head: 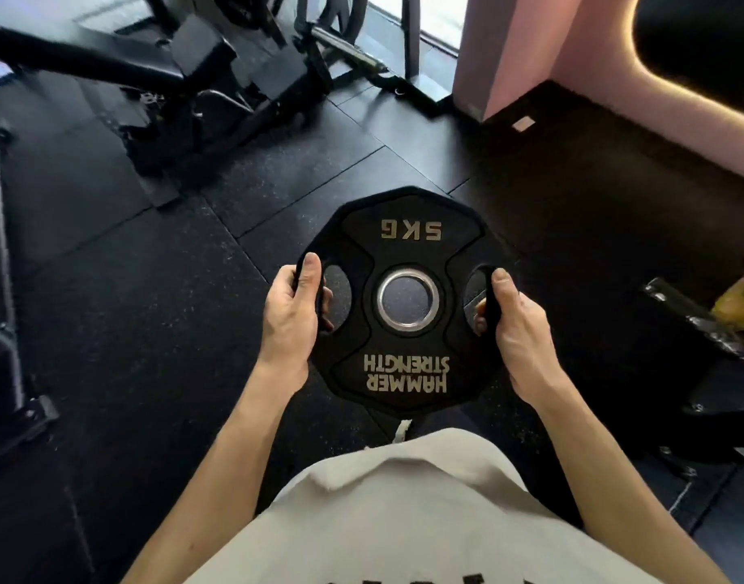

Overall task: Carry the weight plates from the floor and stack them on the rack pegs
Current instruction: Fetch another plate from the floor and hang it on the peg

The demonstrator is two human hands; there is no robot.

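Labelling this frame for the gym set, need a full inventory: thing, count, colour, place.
weight plate: 1, black with a silver centre ring, marked 5KG, held flat in front of the body, mid frame
floor: rubber tiles, black with pale specks, across the whole frame
bench: 1, black, upper left
machine frame: 1, black, left edge
wall: pink, upper right, with a lit curved cutout
equipment base: 1, black with a yellow part on it, right edge; what it is cannot be told
shirt: 1, off-white, bottom centre
left hand: grips the plate's left handle slot
right hand: grips the plate's right handle slot
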